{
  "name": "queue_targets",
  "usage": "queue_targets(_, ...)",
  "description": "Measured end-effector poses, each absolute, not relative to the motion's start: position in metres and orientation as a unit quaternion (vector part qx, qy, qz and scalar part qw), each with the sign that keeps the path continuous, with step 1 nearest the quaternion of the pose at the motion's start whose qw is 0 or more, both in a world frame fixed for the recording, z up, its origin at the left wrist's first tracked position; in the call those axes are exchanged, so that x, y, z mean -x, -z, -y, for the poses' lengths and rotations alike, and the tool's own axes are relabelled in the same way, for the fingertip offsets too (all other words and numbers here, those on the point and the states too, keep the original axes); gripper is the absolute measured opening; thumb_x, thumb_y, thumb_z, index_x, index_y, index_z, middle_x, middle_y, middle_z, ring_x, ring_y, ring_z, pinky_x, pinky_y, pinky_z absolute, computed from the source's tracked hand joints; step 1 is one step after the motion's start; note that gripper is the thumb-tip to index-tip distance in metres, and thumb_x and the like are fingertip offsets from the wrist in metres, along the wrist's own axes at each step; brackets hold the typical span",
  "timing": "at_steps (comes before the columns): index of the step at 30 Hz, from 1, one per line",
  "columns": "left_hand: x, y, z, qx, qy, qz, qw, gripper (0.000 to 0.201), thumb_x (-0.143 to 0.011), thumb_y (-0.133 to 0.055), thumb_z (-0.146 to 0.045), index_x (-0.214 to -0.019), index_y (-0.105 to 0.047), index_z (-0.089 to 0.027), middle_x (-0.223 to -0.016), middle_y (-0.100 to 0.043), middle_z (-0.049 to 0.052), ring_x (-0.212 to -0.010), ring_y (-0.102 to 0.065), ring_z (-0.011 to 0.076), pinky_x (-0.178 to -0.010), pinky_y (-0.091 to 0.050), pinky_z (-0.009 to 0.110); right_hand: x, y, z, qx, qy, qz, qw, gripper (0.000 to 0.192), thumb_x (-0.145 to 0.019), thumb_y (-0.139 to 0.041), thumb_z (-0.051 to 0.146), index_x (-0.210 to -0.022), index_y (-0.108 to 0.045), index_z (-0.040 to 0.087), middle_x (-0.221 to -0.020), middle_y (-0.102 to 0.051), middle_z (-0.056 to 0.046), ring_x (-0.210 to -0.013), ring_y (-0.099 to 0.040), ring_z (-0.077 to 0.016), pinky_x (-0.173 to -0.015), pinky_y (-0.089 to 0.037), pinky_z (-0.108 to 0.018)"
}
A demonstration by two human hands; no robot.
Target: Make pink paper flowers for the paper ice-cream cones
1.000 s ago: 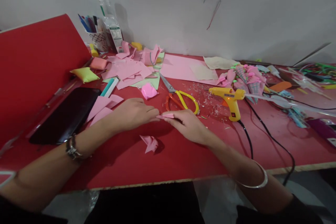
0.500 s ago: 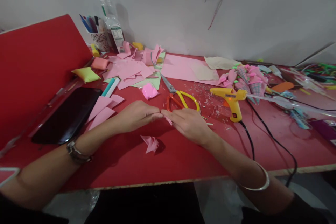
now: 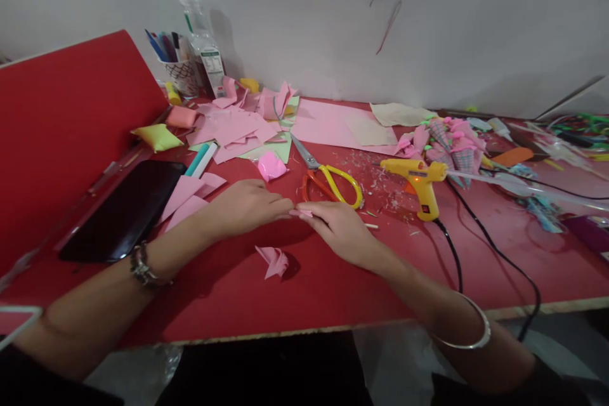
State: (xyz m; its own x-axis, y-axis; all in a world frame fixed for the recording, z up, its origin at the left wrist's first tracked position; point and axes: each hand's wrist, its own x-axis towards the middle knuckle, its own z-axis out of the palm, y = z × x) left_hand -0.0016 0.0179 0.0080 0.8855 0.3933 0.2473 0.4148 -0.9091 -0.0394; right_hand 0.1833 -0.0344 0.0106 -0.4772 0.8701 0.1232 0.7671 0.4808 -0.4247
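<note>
Between my two hands is a small folded piece of pink paper (image 3: 302,212), mostly covered by fingers. My left hand (image 3: 250,206) pinches its left end, and my right hand (image 3: 340,227) is closed on its right side. Just below them on the red table lies a folded pink paper piece (image 3: 274,261) with pointed tips. Scissors (image 3: 328,176) with one yellow and one red handle lie partly open beyond my right hand. Loose pink paper pieces (image 3: 188,200) rest beside my left forearm, near a dark phone (image 3: 126,209).
A yellow glue gun (image 3: 419,177) with a black cord stands right of the scissors. Pink paper scraps (image 3: 238,124) are heaped at the back. Behind them stand a pen cup (image 3: 181,73) and a clear bottle (image 3: 209,54). Pink paper cones (image 3: 451,146) lie at the right.
My right hand has turned slightly and lowered, showing more of the pink paper at the fingertips. My left fingers have shifted a little. The table items stay put.
</note>
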Motion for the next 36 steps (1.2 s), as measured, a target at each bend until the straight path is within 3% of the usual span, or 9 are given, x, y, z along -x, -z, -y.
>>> queue_targets(4,0.004,-0.005,-0.019,0.970,0.138,0.186,0.074,0.054,-0.091,-0.010,-0.038,-0.065,-0.053,-0.018,-0.051,-0.056,-0.001,-0.041,-0.037,0.0095,-0.048,-0.024,0.026,-0.186,-0.008,0.031,0.444,-0.192,0.851,0.203,0.029,-0.088,-0.035,0.029,-0.095,-0.060,0.018,-0.092,-0.066,-0.002,-0.082,-0.060,-0.0122,-0.067,-0.041,-0.022)
queue_targets(9,0.001,-0.007,-0.013,0.959,0.140,0.245,-0.023,0.057,-0.088,-0.010,-0.047,-0.059,-0.049,-0.017,-0.045,-0.045,-0.002,-0.039,-0.034,0.0088,-0.042,-0.020,0.024,-0.189,-0.007,0.030,0.425,-0.075,0.889,0.155,0.029,-0.088,-0.033,0.030,-0.094,-0.059,0.018,-0.088,-0.067,-0.003,-0.075,-0.061,-0.0132,-0.058,-0.037,-0.022)
queue_targets(15,-0.004,-0.013,-0.009,0.873,0.132,0.275,-0.381,0.040,-0.087,-0.024,-0.039,-0.055,-0.034,-0.018,-0.042,-0.036,-0.007,-0.036,-0.038,0.0059,-0.042,-0.031,0.018,-0.189,-0.011,0.034,0.393,0.154,0.899,0.116,0.029,-0.089,-0.030,0.024,-0.095,-0.058,0.017,-0.063,-0.062,0.000,-0.052,-0.053,-0.0105,-0.048,-0.025,-0.026)
queue_targets(18,-0.005,-0.013,-0.007,0.780,0.098,0.279,-0.551,0.036,-0.088,-0.023,-0.035,-0.056,-0.030,-0.019,-0.040,-0.031,-0.009,-0.032,-0.038,0.0055,-0.039,-0.034,0.017,-0.188,-0.012,0.036,0.380,0.188,0.899,0.109,0.030,-0.089,-0.029,0.019,-0.086,-0.059,0.014,-0.057,-0.059,-0.001,-0.049,-0.051,-0.0101,-0.048,-0.023,-0.027)
queue_targets(20,-0.005,-0.012,-0.006,0.754,0.085,0.289,-0.584,0.035,-0.088,-0.023,-0.034,-0.057,-0.030,-0.019,-0.039,-0.029,-0.010,-0.030,-0.037,0.0056,-0.038,-0.034,0.018,-0.186,-0.012,0.036,0.398,0.171,0.896,0.096,0.032,-0.090,-0.028,0.022,-0.080,-0.058,0.015,-0.057,-0.060,-0.001,-0.048,-0.050,-0.0104,-0.047,-0.020,-0.027)
queue_targets(23,-0.006,-0.011,-0.006,0.811,0.096,0.308,-0.488,0.036,-0.088,-0.021,-0.033,-0.061,-0.039,-0.018,-0.040,-0.038,-0.008,-0.036,-0.043,0.0071,-0.044,-0.037,0.019,-0.185,-0.010,0.036,0.451,0.103,0.884,0.068,0.035,-0.090,-0.027,0.032,-0.081,-0.057,0.018,-0.063,-0.063,-0.001,-0.050,-0.053,-0.0114,-0.046,-0.018,-0.027)
queue_targets(29,-0.002,-0.005,-0.015,0.968,0.115,0.223,0.019,0.050,-0.090,-0.013,-0.037,-0.069,-0.052,-0.016,-0.060,-0.058,0.001,-0.047,-0.045,0.0097,-0.050,-0.030,0.024,-0.182,-0.013,0.033,0.517,-0.068,0.852,0.045,0.036,-0.089,-0.027,0.037,-0.082,-0.057,0.017,-0.071,-0.065,-0.002,-0.059,-0.056,-0.0124,-0.049,-0.023,-0.024)
queue_targets(32,0.001,-0.004,-0.017,0.971,0.119,0.179,0.102,0.054,-0.091,-0.009,-0.034,-0.065,-0.052,-0.016,-0.055,-0.057,0.001,-0.044,-0.043,0.0097,-0.050,-0.027,0.026,-0.182,-0.013,0.033,0.513,-0.117,0.848,0.067,0.036,-0.089,-0.028,0.036,-0.081,-0.057,0.016,-0.071,-0.064,-0.002,-0.062,-0.057,-0.0124,-0.051,-0.026,-0.023)
queue_targets(36,0.002,-0.003,-0.015,0.967,0.132,0.195,0.096,0.056,-0.091,-0.008,-0.036,-0.059,-0.050,-0.016,-0.047,-0.052,-0.001,-0.040,-0.038,0.0098,-0.046,-0.024,0.025,-0.185,-0.011,0.032,0.496,-0.103,0.858,0.082,0.034,-0.088,-0.032,0.037,-0.085,-0.058,0.016,-0.077,-0.066,-0.003,-0.067,-0.059,-0.0138,-0.052,-0.028,-0.023)
